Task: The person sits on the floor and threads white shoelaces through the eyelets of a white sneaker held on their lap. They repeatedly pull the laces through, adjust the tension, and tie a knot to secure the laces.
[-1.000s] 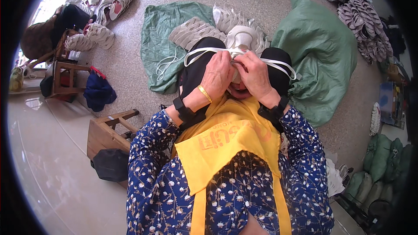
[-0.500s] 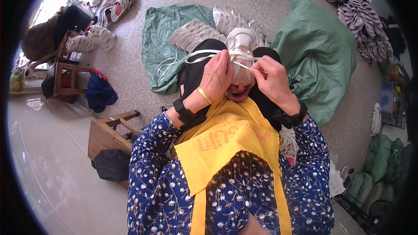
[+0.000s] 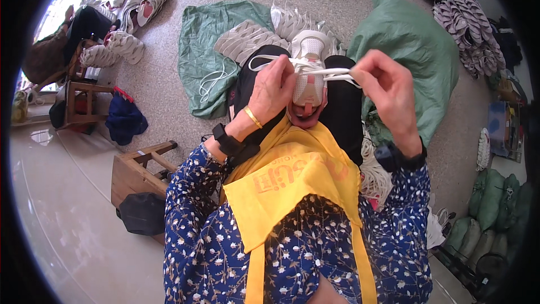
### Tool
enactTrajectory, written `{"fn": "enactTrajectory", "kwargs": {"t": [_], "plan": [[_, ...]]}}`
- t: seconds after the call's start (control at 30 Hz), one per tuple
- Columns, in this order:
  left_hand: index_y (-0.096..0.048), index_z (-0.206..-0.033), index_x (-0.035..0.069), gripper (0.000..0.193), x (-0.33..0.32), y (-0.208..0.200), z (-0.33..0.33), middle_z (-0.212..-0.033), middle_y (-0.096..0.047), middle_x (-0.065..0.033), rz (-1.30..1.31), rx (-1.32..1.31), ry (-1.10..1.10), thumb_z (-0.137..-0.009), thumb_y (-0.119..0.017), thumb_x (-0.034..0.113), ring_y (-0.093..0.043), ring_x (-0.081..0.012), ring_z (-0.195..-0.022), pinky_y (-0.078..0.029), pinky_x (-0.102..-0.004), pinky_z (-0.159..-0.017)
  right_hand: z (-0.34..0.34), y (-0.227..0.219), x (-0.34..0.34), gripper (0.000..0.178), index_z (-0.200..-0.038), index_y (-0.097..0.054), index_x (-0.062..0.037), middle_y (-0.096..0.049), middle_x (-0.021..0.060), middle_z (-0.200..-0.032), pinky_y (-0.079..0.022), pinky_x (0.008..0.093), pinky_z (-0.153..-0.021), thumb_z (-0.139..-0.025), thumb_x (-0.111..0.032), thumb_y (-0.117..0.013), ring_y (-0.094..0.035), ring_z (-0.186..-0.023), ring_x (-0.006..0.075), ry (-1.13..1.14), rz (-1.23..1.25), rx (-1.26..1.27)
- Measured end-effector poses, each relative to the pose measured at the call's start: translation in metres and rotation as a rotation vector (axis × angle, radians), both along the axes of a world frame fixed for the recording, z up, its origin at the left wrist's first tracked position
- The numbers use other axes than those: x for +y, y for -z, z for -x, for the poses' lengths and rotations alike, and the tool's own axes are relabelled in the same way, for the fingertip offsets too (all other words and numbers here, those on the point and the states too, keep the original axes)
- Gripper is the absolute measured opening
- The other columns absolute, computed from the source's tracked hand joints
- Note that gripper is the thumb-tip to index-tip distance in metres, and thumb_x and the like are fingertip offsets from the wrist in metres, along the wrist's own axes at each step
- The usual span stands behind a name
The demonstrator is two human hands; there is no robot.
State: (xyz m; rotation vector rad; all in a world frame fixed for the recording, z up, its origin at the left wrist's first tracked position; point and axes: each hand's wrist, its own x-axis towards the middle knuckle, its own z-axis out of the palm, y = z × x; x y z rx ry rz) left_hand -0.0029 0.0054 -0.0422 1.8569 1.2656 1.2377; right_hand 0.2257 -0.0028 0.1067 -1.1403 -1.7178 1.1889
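A white and pink shoe upper (image 3: 308,91) rests between my knees, its tongue pointing away from me and its heel opening toward me. White shoelace (image 3: 333,71) runs across it. On the right, my right hand (image 3: 389,91) pinches the lace and holds it taut, clear of the upper. At the upper's left side, my left hand (image 3: 271,93) is closed, with lace coming out by its fingertips; a loop lies over my left knee. What exactly the left fingers grip is partly hidden by the hand.
Beyond my knees, stacked pale uppers (image 3: 247,41) lie on a green woven sheet (image 3: 197,28). A bulging green sack (image 3: 408,50) stands to the right. Left are a wooden stool (image 3: 138,174) and a dark blue cloth (image 3: 126,119). More stacked uppers (image 3: 464,25) lie far right.
My right hand has moved right, away from the upper, drawing lace out with it. My left hand has shifted slightly left and stays beside the upper.
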Motion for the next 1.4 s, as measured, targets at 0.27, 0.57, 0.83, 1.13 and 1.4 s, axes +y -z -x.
{"fn": "enactTrajectory", "kwargs": {"t": [0.27,0.57,0.83,1.13,1.4], "plan": [[-0.061,-0.108,0.004,0.015,0.027,-0.029,-0.006,-0.091,-0.064,-0.0052,0.262,-0.262,0.502,-0.095,-0.066,0.009,-0.063,-0.0115,-0.085,-0.053,-0.0292,-0.074,0.020,0.015,0.029,0.009,-0.092,-0.066,-0.0004,-0.063,-0.0035,-0.083,-0.047,0.0207,-0.068,-0.097,-0.008,-0.068,-0.057,-0.077,0.0026,-0.200,0.093,0.161],[-0.058,-0.099,0.005,0.014,0.027,-0.007,0.003,-0.089,-0.060,0.0033,0.477,-0.520,0.459,-0.104,-0.061,0.017,-0.052,-0.0029,-0.080,-0.045,-0.0204,-0.072,-0.015,0.045,0.008,0.017,-0.093,-0.055,-0.0060,-0.062,0.0008,-0.078,-0.046,0.0221,-0.055,-0.106,-0.016,-0.052,-0.056,-0.063,0.0060,-0.106,0.272,0.382],[-0.057,-0.089,0.011,0.019,0.011,-0.009,0.116,-0.077,-0.054,0.0053,0.567,-0.561,0.137,-0.104,-0.060,0.022,-0.046,-0.0028,-0.066,-0.035,-0.0181,-0.059,-0.187,0.139,-0.020,0.020,-0.085,-0.049,-0.0110,-0.047,-0.0046,-0.067,-0.029,0.0227,-0.041,-0.105,-0.012,-0.049,-0.038,-0.048,0.0037,0.241,0.504,0.324],[-0.062,-0.102,0.005,0.026,0.002,-0.018,0.124,-0.103,-0.066,-0.0048,0.094,0.286,-0.207,-0.086,-0.080,0.013,-0.062,-0.0146,-0.085,-0.051,-0.0291,-0.070,-0.174,0.132,-0.028,0.018,-0.111,-0.068,-0.0020,-0.074,0.0052,-0.100,-0.049,0.0190,-0.055,-0.102,-0.017,-0.062,-0.056,-0.061,0.0033,0.422,0.361,0.000],[-0.056,-0.092,0.001,0.014,0.020,-0.015,0.021,-0.092,-0.056,-0.0137,-0.149,0.336,0.172,-0.086,-0.068,0.004,-0.055,-0.0356,-0.086,-0.047,-0.0392,-0.077,-0.041,0.125,0.005,0.016,-0.107,-0.070,-0.0007,-0.072,0.0017,-0.084,-0.049,0.0214,-0.051,-0.098,-0.013,-0.067,-0.060,-0.058,0.0043,0.142,0.251,-0.009]]}}
